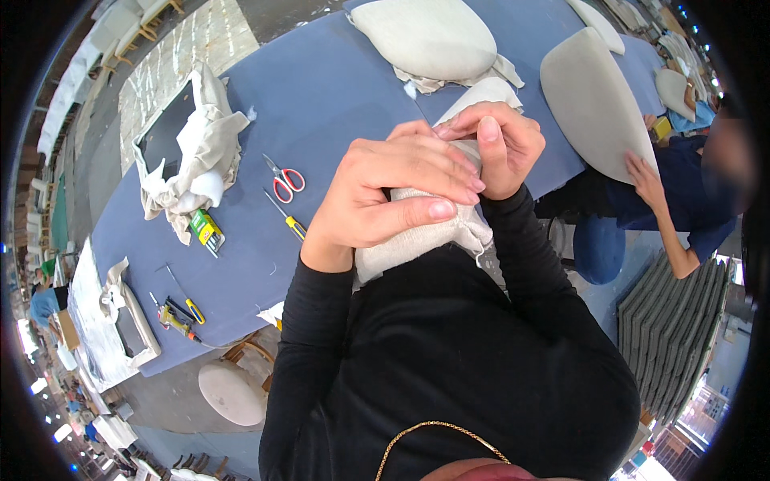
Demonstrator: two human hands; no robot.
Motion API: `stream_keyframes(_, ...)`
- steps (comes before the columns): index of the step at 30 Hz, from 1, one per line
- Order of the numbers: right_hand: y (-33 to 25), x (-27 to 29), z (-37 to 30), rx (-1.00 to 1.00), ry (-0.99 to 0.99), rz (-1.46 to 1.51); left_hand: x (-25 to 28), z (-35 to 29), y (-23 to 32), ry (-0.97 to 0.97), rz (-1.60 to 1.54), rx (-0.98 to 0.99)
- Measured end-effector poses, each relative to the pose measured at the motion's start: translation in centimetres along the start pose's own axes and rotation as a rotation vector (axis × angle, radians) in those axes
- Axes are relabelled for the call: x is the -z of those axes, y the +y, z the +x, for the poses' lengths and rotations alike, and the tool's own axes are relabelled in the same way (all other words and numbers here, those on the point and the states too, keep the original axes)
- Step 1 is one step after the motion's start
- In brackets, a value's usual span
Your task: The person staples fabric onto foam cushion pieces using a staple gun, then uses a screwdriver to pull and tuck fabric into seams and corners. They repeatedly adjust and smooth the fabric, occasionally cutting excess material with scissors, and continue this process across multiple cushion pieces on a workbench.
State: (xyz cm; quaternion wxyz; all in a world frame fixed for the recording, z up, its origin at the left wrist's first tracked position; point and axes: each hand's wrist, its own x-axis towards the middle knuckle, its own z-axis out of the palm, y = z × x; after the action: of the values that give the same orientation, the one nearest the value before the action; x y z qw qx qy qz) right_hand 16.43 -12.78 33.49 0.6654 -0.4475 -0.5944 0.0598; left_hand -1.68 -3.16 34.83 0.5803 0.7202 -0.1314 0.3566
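A beige fabric-covered cushion (401, 250) is held upright between my two hands, close against my black top. My left hand (393, 180) lies over its upper part, with the fingers bent across it and the thumb resting on the fabric. At the cushion's far right edge, my right hand (504, 148) curls its fingers round the cloth, its thumb pointing up. Both hands hide much of the cushion's upper part. Loose cloth hangs at its lower right corner.
On the blue table (309, 88) lie red-handled scissors (284, 179), a yellow-handled screwdriver (295, 227), a green-yellow box (206, 231) and a cloth-draped panel (195, 136). A finished-looking pad (425, 36) sits at the far side. On the right, a co-worker (674, 180) holds a large padded panel (589, 100).
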Motion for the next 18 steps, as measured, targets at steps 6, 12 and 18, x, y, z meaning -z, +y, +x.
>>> stream_keyframes(6,0.4,-0.8,0.3,0.133,-0.046,0.000,0.2,-1.0,-0.7,0.181,-0.149,-0.011)
stream_keyframes(12,0.5,-3.4,-3.2,0.284,-0.148,0.107,3.5,-2.1,-0.8,0.229,-0.066,-0.047)
stream_keyframes(18,-0.1,-6.2,-1.6,0.253,-0.158,-0.003,4.7,-3.9,0.5,0.299,-0.019,-0.001)
